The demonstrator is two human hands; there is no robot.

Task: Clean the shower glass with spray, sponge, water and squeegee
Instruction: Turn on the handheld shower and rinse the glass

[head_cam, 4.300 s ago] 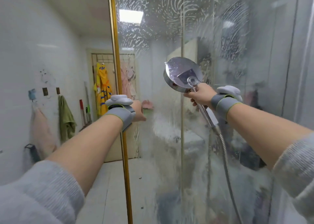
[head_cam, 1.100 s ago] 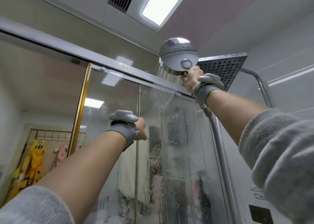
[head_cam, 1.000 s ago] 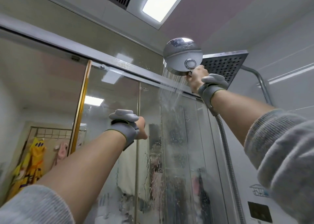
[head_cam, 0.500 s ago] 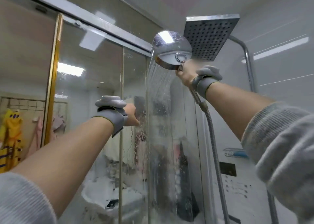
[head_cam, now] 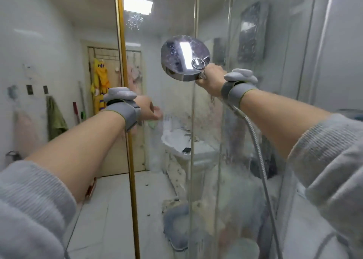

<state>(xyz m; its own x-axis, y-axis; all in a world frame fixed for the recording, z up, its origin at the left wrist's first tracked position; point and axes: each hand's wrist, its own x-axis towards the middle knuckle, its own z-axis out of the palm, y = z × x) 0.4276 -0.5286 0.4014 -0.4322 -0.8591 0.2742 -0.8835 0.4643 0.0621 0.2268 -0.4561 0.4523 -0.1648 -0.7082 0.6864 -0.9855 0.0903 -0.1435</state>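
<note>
Sleeves of grey knit frame the near edge, and both your forearms reach away from you toward the shower glass point(head_cam: 212, 160). Your right hand point(head_cam: 211, 81) is the one that matters: its fingers are curled round the handle of the shower head point(head_cam: 184, 57), gripping it just below the round chrome disc. The handle's long axis runs down and to the right from that grip into the ribbed hose point(head_cam: 257, 156), which hangs toward the near right. The disc sits up and to the left of your knuckles, its back toward you and its face toward the glass just beyond it, so any sweep of water goes where your right wrist turns.

Your left hand point(head_cam: 148, 110) lies lower and further left, next to the gold door frame point(head_cam: 127, 121); its fingers point away from you and are hidden by the back of the hand, so I cannot tell whether they hold or press anything.

The glass is streaked and foamy low down. Judging from that, the rinse should work downward. Beyond the pane, a washbasin point(head_cam: 176, 141) and hanging towels point(head_cam: 56, 119) show blurred.
</note>
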